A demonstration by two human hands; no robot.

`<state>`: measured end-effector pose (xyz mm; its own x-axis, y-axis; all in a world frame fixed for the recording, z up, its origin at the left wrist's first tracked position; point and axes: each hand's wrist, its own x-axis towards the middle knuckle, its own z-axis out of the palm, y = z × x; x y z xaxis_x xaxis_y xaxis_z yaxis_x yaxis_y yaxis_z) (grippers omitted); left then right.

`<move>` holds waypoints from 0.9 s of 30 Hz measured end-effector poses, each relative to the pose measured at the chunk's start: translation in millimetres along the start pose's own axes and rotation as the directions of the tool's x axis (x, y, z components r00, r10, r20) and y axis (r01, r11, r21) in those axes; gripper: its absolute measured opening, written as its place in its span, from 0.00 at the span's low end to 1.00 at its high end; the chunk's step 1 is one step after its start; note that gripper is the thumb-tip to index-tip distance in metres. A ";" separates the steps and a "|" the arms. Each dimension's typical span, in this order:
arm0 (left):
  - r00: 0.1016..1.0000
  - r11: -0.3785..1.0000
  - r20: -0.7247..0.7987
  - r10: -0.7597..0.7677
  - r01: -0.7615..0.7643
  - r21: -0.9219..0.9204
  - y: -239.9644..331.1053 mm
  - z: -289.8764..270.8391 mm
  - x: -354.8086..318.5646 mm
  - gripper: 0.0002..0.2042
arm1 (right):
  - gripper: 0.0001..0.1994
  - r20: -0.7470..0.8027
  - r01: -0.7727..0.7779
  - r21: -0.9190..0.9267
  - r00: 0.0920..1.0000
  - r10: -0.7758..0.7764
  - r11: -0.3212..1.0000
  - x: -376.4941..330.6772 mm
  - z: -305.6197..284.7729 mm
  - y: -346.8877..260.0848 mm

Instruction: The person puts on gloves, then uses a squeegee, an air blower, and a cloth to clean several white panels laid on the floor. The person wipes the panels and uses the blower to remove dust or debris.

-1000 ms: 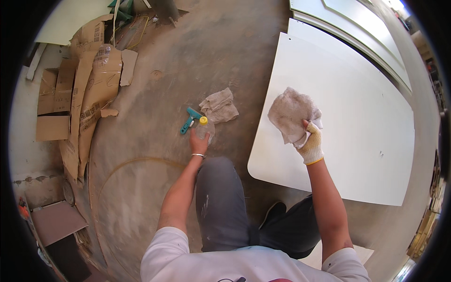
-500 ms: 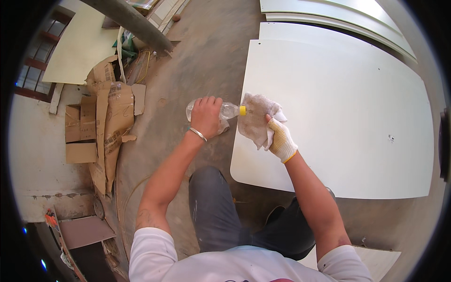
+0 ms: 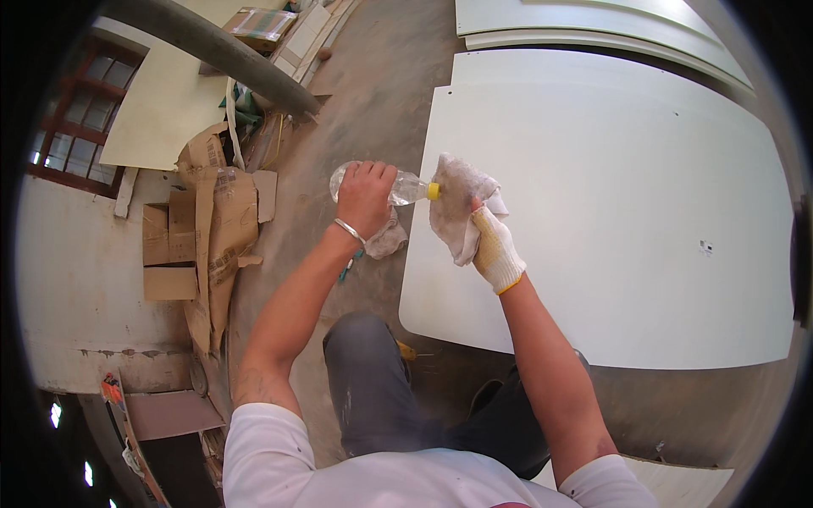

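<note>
My left hand (image 3: 366, 196) is bare and wrapped round a clear plastic bottle (image 3: 408, 188). The bottle lies sideways, its yellow cap (image 3: 434, 191) pointing right and against or just in front of a greyish-white cloth (image 3: 461, 188). Gripping that cloth is my right hand (image 3: 494, 247), in a white knitted glove with a yellowish palm; the thumb shows on top while the other fingers are hidden beneath the cloth. Both hands are over the left edge of a large white panel (image 3: 610, 220). Another crumpled cloth (image 3: 388, 240) shows below my left hand.
More white panels (image 3: 584, 35) lie beyond the large one. Left of me, flattened cardboard (image 3: 222, 245) and an open cardboard box (image 3: 169, 284) lean at the wall, near a grey pole (image 3: 212, 51). A yellow object (image 3: 407, 350) is beside my knee on the concrete floor (image 3: 356, 110).
My view has shifted a little. The bottle and cloth stay close together in my hands, the cloth now hanging more folded. More of the second cloth and the yellow object by my knee show.
</note>
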<state>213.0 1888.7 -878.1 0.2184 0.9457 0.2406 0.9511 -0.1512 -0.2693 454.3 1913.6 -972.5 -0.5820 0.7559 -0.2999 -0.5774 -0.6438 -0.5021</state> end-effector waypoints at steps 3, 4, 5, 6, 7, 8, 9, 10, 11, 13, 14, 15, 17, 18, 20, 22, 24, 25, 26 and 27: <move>0.999 0.993 -0.040 0.010 -0.015 -0.117 1.8 16.9 -13.8 0.21 | 0.32 0.092 -0.051 0.154 0.995 0.037 0.987 -1.4 -0.2 -4.9; 1.000 0.986 -0.018 -0.026 0.022 -0.165 4.0 25.6 -19.2 0.21 | 0.32 0.103 -0.024 0.177 0.995 0.006 0.984 -1.5 0.1 -4.5; 0.998 0.976 0.005 -0.059 0.059 -0.211 7.1 35.1 -25.7 0.22 | 0.32 0.133 -0.070 0.221 0.990 0.041 0.973 -0.4 0.7 -3.0; 0.996 0.962 0.027 -0.091 0.095 -0.257 8.9 45.1 -30.9 0.22 | 0.32 0.160 -0.102 0.271 0.985 0.059 0.957 0.9 1.8 -0.9; 0.992 0.945 0.034 -0.125 0.130 -0.301 10.1 56.1 -36.8 0.22 | 0.32 0.168 -0.129 0.321 0.983 0.077 0.938 3.1 3.3 2.8; 0.986 0.923 0.044 -0.159 0.165 -0.348 11.6 67.1 -42.7 0.23 | 0.32 0.148 -0.128 0.324 0.985 0.083 0.937 5.9 5.2 6.0; 0.981 0.899 0.049 -0.188 0.192 -0.393 9.8 78.4 -46.4 0.23 | 0.32 0.135 -0.135 0.348 0.986 0.093 0.928 8.8 7.2 8.8; 0.967 0.870 0.041 -0.252 0.245 -0.428 5.4 89.8 -49.4 0.23 | 0.31 0.119 -0.134 0.375 0.988 0.096 0.917 12.3 8.8 9.0; 0.951 0.836 0.039 -0.308 0.290 -0.466 0.5 101.9 -53.4 0.23 | 0.31 0.112 -0.133 0.412 0.989 0.094 0.902 15.1 10.1 7.9; 0.893 0.724 0.029 -0.448 0.382 -0.575 -14.9 130.5 -57.5 0.24 | 0.31 -0.085 -0.015 0.364 0.995 0.049 0.931 20.9 9.4 -0.7; 0.845 0.640 0.028 -0.534 0.425 -0.641 -26.3 146.5 -60.0 0.24 | 0.31 -0.132 0.026 0.346 0.991 0.021 0.938 23.6 7.5 -6.5; 0.786 0.547 0.023 -0.617 0.451 -0.705 -40.0 164.6 -61.4 0.24 | 0.29 -0.192 0.091 0.205 0.980 -0.051 0.975 24.8 4.2 -12.7; 0.687 0.368 0.116 -0.718 0.515 -0.774 -73.8 209.7 -58.0 0.25 | 0.26 -0.287 0.197 -0.061 0.935 -0.206 0.979 28.1 -1.8 -14.9; 0.634 0.283 0.141 -0.761 0.519 -0.806 -91.5 234.6 -57.5 0.26 | 0.23 -0.218 0.079 -0.409 0.959 -0.182 0.909 26.2 -3.1 -9.9; 0.602 0.220 0.165 -0.781 0.513 -0.829 -123.2 287.5 -52.6 0.26 | 0.25 0.166 0.163 -0.986 0.982 -0.090 -0.040 35.3 -2.4 14.8; 0.571 0.176 0.174 -0.803 0.505 -0.845 -147.0 335.0 -48.6 0.26 | 0.28 0.440 0.405 -0.730 0.895 0.075 -0.550 43.8 5.4 54.3; 0.513 0.085 0.258 -0.819 0.553 -0.829 -166.7 374.8 -44.1 0.26 | 0.28 0.405 0.428 -0.701 0.897 0.175 -0.570 64.3 13.3 81.6; 0.542 0.161 0.203 -0.816 0.550 -0.820 -176.3 391.8 -40.7 0.26 | 0.28 0.382 0.409 -0.704 0.907 0.176 -0.581 76.0 15.6 86.2; 0.543 0.183 0.209 -0.813 0.579 -0.794 -182.5 405.5 -43.5 0.26 | 0.28 0.314 0.377 -0.709 0.926 0.211 -0.596 87.0 17.8 87.8; 0.531 0.173 0.244 -0.811 0.618 -0.767 -187.4 416.9 -46.7 0.27 | 0.28 0.357 0.378 -0.695 0.920 0.163 -0.612 106.3 17.1 86.1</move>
<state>-66.5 1992.9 -1227.6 -0.7091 0.6951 0.1184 0.4672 0.3374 0.8172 332.9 1936.5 -1033.8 -0.8338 0.5478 -0.0679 0.5310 0.7625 -0.3696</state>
